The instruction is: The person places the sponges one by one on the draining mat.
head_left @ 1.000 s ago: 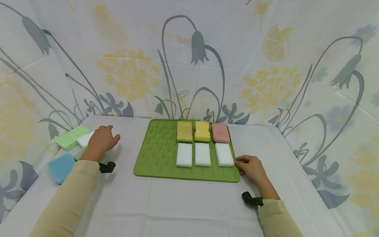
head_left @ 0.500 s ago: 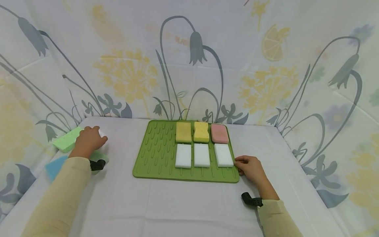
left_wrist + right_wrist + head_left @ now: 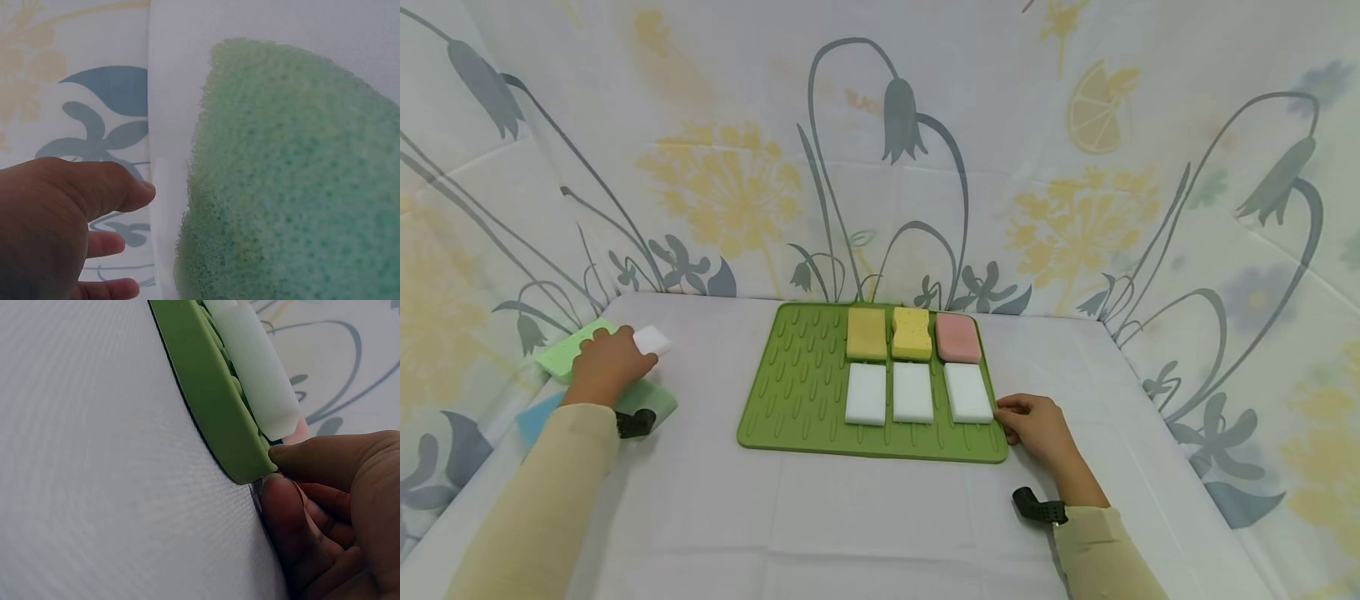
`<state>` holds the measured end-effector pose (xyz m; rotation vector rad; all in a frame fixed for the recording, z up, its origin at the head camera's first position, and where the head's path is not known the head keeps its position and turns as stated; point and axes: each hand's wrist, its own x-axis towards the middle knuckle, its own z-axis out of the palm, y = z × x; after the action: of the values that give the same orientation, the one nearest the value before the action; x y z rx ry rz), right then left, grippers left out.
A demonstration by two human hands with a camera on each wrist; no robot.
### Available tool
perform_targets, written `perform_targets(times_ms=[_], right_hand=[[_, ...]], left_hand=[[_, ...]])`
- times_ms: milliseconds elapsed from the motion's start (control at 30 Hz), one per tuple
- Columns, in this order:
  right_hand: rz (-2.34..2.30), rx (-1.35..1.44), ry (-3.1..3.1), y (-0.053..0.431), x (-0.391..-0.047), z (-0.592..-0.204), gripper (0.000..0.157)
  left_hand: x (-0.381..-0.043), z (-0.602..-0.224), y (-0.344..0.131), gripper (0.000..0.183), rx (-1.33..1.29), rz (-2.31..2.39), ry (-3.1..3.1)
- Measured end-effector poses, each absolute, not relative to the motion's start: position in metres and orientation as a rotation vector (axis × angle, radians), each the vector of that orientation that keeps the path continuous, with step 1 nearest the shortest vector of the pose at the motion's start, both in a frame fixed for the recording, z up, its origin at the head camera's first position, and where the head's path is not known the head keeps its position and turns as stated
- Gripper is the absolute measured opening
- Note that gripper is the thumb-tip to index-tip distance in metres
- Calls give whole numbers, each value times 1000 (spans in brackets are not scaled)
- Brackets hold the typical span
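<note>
Pinching: right hand (image 3: 1041,429) grips the ribbed green mat (image 3: 797,400) by its right edge, presumably to steady it.
Left hand (image 3: 606,367): fingers loosely spread among the sponges, beside a loose white block (image 3: 652,341); nothing visibly held.
Mat rows: three white sponge blocks (image 3: 913,393) before ochre (image 3: 867,334), yellow (image 3: 912,333) and pink sponges (image 3: 958,337); even gaps, probably for order.
Left-wrist view: thumb apart from two fingers, a gap hidden from head; mottled green sponge (image 3: 294,169) close up, pores showing.
Right-wrist view: thick mat edge and pinching digits, clearer than from above.
</note>
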<state>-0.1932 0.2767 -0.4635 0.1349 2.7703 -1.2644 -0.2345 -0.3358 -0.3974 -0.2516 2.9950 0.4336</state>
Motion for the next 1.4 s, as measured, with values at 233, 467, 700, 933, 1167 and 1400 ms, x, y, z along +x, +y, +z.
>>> perform_targets(times_ms=[233,467,700,933,1167,1400], right_hand=[[-1263,144,2766,276,-193,-463,34],[-1262,150,2775,277,-193,-461,34],[-1273,166,2760,276,-192,-462,33],[-1252,163,2777,277,-192,-462,34],[-1251,152,2778,277,-193,-463,34],[-1266,147,2772,276,-194,-464,33]], left_hand=[[-219,-393,-331,66,-292,448,2963],[-207,-384,-326,80,-235,378,2872],[-201,-382,-325,89,-155,366,2798],[-198,-385,-324,101,-84,407,2775],[-198,-388,-326,106,-64,403,2747],[-195,-385,-325,103,-45,347,2763]])
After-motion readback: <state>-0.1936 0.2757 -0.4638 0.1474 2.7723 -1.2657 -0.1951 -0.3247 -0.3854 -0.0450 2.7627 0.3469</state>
